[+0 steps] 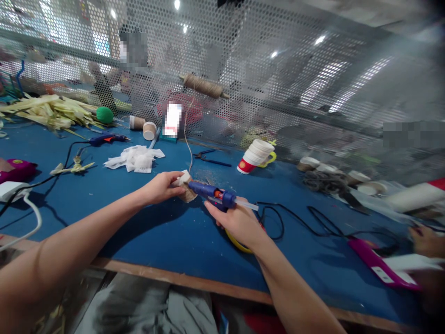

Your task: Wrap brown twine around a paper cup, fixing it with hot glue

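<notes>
My right hand [238,221] is closed around a blue glue gun [212,194], whose nozzle points left at a small paper cup [187,184] partly wrapped in brown twine. My left hand [162,186] grips that cup from the left, fingers pinched on its white rim. A strand of twine [187,139] rises from the cup to a twine spool [202,86] fixed on the perforated metal screen. The gun's black cord [274,218] trails right across the blue table [167,241]. A clear glue stick pokes out of the gun's back.
A stack of paper cups [254,156] lies on its side behind, with black pliers [210,158] nearby. White cloth [135,157], a second glue gun [106,138], dried leaves [48,111] and a green ball [104,114] lie left. Another person's hand [426,241] and a magenta object [378,264] are right.
</notes>
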Demonstrator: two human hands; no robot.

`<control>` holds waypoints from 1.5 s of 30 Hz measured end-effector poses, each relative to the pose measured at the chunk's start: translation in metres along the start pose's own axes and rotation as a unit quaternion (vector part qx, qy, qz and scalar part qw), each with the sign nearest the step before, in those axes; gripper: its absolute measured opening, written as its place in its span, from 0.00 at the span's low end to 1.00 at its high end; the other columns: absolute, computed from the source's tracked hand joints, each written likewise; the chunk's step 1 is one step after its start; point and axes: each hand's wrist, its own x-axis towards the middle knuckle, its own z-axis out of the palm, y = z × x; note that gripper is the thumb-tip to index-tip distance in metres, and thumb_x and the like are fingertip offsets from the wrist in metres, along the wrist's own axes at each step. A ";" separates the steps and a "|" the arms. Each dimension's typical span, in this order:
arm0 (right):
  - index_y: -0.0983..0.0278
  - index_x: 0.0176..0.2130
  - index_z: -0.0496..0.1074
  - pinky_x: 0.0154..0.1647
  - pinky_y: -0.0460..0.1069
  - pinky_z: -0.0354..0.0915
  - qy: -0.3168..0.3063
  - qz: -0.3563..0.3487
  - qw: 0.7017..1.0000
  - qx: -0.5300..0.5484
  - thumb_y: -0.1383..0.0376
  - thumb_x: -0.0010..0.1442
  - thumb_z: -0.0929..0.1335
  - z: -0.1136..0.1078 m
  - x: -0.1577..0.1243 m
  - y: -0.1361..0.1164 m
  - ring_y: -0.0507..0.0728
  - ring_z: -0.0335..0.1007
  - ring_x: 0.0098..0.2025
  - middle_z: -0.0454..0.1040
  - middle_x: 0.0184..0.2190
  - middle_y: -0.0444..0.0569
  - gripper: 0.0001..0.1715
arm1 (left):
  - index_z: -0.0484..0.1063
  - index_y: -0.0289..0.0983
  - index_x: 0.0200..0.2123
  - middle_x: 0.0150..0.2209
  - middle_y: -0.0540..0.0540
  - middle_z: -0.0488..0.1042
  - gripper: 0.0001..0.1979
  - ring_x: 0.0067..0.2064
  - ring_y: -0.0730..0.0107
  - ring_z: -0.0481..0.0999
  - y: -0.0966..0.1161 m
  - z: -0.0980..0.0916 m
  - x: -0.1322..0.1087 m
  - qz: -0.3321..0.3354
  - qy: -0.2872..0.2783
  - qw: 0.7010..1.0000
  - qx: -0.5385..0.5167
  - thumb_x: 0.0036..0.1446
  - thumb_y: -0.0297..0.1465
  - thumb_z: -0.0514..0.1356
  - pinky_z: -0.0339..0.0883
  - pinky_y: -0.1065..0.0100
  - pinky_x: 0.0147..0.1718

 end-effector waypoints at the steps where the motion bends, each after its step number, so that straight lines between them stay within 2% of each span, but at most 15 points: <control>1: 0.63 0.19 0.65 0.23 0.44 0.59 0.004 -0.001 1.000 -0.002 0.62 0.51 0.63 0.000 0.000 0.000 0.50 0.62 0.17 0.65 0.11 0.41 0.13 | 0.63 0.30 0.46 0.41 0.41 0.72 0.19 0.40 0.65 0.70 0.000 0.000 0.000 0.000 0.001 1.000 0.002 0.48 0.31 0.54 0.62 0.67 0.40; 10: 0.64 0.21 0.67 0.24 0.45 0.59 -0.004 0.004 1.000 -0.004 0.62 0.51 0.63 0.000 0.000 0.000 0.50 0.63 0.18 0.66 0.12 0.41 0.11 | 0.62 0.31 0.46 0.41 0.42 0.72 0.20 0.39 0.66 0.70 0.001 0.000 -0.001 0.001 0.001 1.000 0.008 0.49 0.31 0.54 0.62 0.66 0.40; 18: 0.62 0.16 0.63 0.23 0.45 0.59 -0.002 -0.002 1.000 -0.002 0.61 0.51 0.63 -0.002 0.000 -0.002 0.51 0.62 0.17 0.63 0.10 0.41 0.15 | 0.63 0.32 0.46 0.41 0.43 0.72 0.19 0.39 0.68 0.71 0.002 0.000 0.000 -0.001 -0.004 1.000 0.009 0.49 0.30 0.54 0.62 0.68 0.40; 25: 0.63 0.14 0.60 0.23 0.46 0.59 -0.026 0.069 0.997 -0.011 0.57 0.52 0.61 -0.002 0.002 0.006 0.51 0.64 0.17 0.65 0.11 0.43 0.20 | 0.61 0.29 0.47 0.43 0.40 0.71 0.21 0.41 0.64 0.70 0.002 -0.001 0.000 -0.001 -0.007 1.000 0.008 0.48 0.30 0.54 0.63 0.66 0.41; 32: 0.63 0.15 0.59 0.21 0.45 0.58 -0.034 0.056 0.997 0.032 0.59 0.51 0.62 -0.002 0.000 0.001 0.50 0.62 0.15 0.63 0.10 0.41 0.18 | 0.61 0.30 0.47 0.43 0.40 0.71 0.20 0.42 0.65 0.70 0.003 -0.001 0.000 -0.004 -0.005 1.000 -0.002 0.48 0.29 0.54 0.62 0.65 0.42; 37: 0.63 0.15 0.59 0.23 0.46 0.60 -0.032 0.090 0.995 0.009 0.58 0.51 0.62 -0.003 0.001 0.000 0.51 0.63 0.16 0.64 0.10 0.42 0.18 | 0.61 0.30 0.46 0.43 0.40 0.71 0.21 0.42 0.66 0.70 0.002 0.000 0.001 -0.011 -0.005 1.000 -0.004 0.48 0.29 0.54 0.62 0.65 0.42; 41: 0.63 0.14 0.58 0.21 0.45 0.59 -0.034 0.062 0.997 0.037 0.60 0.51 0.62 -0.003 0.001 0.000 0.50 0.62 0.15 0.63 0.09 0.41 0.18 | 0.61 0.31 0.47 0.43 0.41 0.71 0.21 0.42 0.66 0.70 0.002 -0.001 0.000 -0.006 -0.007 1.000 -0.010 0.48 0.29 0.54 0.62 0.66 0.42; 45: 0.62 0.15 0.59 0.19 0.45 0.59 -0.008 0.042 0.998 0.046 0.60 0.51 0.61 -0.002 0.002 -0.001 0.50 0.61 0.14 0.62 0.09 0.41 0.17 | 0.61 0.31 0.47 0.44 0.41 0.71 0.21 0.43 0.66 0.70 0.004 -0.001 0.000 -0.006 -0.007 1.000 -0.006 0.48 0.29 0.54 0.62 0.66 0.42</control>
